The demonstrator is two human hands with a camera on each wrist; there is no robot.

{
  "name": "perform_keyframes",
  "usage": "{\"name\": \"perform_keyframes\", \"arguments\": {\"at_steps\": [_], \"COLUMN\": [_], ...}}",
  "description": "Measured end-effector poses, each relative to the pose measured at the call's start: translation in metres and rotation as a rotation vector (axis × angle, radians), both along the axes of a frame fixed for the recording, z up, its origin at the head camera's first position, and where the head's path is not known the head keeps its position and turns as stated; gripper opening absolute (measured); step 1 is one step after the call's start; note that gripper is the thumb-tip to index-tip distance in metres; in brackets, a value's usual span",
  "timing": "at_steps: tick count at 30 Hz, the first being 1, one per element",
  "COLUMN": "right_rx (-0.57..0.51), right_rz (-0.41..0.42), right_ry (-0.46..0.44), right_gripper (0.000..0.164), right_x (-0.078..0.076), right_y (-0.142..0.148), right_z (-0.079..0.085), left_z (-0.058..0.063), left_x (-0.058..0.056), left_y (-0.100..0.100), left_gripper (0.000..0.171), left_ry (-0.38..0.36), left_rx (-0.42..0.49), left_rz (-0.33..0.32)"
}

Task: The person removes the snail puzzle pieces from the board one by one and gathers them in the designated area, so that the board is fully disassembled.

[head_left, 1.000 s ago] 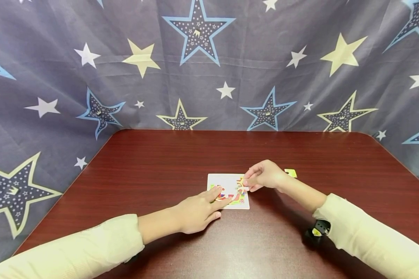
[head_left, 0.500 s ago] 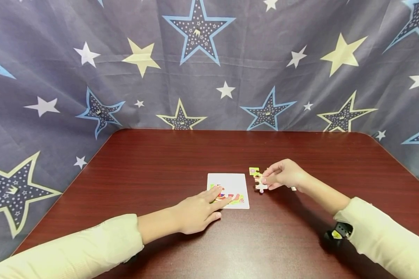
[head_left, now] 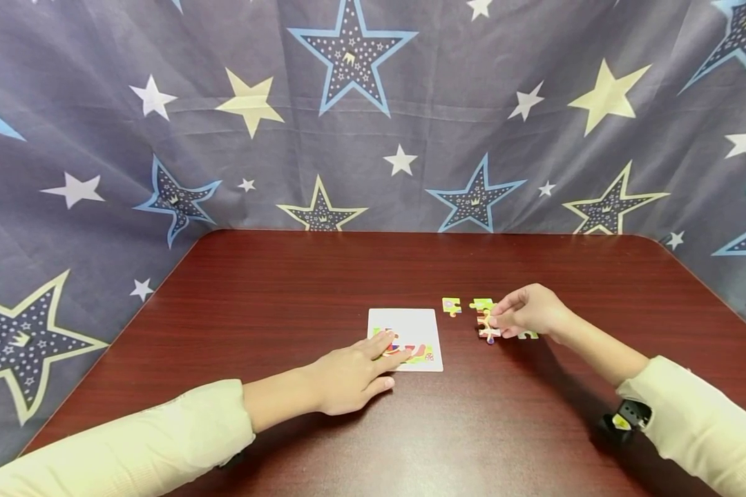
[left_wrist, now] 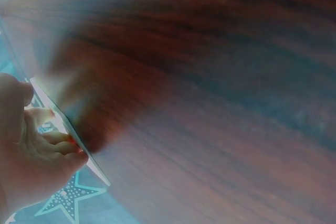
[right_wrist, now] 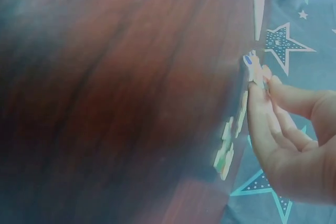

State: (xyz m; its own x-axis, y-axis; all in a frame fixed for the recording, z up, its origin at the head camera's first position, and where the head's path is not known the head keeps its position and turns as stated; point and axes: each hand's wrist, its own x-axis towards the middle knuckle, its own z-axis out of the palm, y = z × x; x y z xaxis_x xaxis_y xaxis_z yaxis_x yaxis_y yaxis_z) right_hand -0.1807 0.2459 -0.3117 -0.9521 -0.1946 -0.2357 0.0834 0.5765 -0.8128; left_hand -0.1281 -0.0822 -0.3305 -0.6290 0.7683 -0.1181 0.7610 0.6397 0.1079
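A white square puzzle board [head_left: 404, 319] lies on the table, its lower part filled with colourful jigsaw pieces. My left hand [head_left: 350, 373] rests on the board's lower left with its fingers stretched out over those pieces. To the right of the board, my right hand [head_left: 530, 310] pinches a puzzle piece [head_left: 489, 333] between thumb and fingers, also seen as a small piece [right_wrist: 253, 67] in the right wrist view. Near it lie a yellow-green piece [head_left: 451, 304], another green piece [head_left: 481, 303], and a partly covered piece [head_left: 528, 335] below the hand.
The dark red-brown table [head_left: 298, 276] spreads around the board. A grey curtain [head_left: 373, 138] with stars hangs behind it and along both sides. A black wrist device [head_left: 624, 417] sits by the right sleeve.
My right hand has drawn the pinched puzzle piece off the board's right side and further right, uncovering loose pieces on the table. The left hand has stayed put.
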Motion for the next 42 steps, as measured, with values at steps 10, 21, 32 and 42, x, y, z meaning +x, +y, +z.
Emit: {"name": "perform_keyframes", "arguments": {"at_steps": [10, 21, 32, 42], "right_rx": [0.249, 0.327, 0.366, 0.369], "right_rz": [-0.055, -0.075, -0.065, -0.060], "right_ry": [0.164, 0.257, 0.297, 0.306], "right_gripper": [0.016, 0.010, 0.008, 0.009], "right_x": [0.0033, 0.0064, 0.0058, 0.0060], "right_y": [-0.0010, -0.0056, -0.0065, -0.0074], "right_z": [-0.0009, -0.0011, -0.0020, -0.0018], "left_z": [0.0002, 0.0020, 0.0026, 0.0026], "left_x": [-0.0013, -0.0006, -0.0003, -0.0001], "left_y": [-0.0004, 0.0003, 0.0009, 0.0003], "left_gripper": [0.053, 0.054, 0.054, 0.054], "left_ry": [-0.018, -0.040, -0.039, -0.028], "left_rx": [0.012, 0.005, 0.005, 0.007], "left_rz": [0.001, 0.010, 0.013, 0.002]}}
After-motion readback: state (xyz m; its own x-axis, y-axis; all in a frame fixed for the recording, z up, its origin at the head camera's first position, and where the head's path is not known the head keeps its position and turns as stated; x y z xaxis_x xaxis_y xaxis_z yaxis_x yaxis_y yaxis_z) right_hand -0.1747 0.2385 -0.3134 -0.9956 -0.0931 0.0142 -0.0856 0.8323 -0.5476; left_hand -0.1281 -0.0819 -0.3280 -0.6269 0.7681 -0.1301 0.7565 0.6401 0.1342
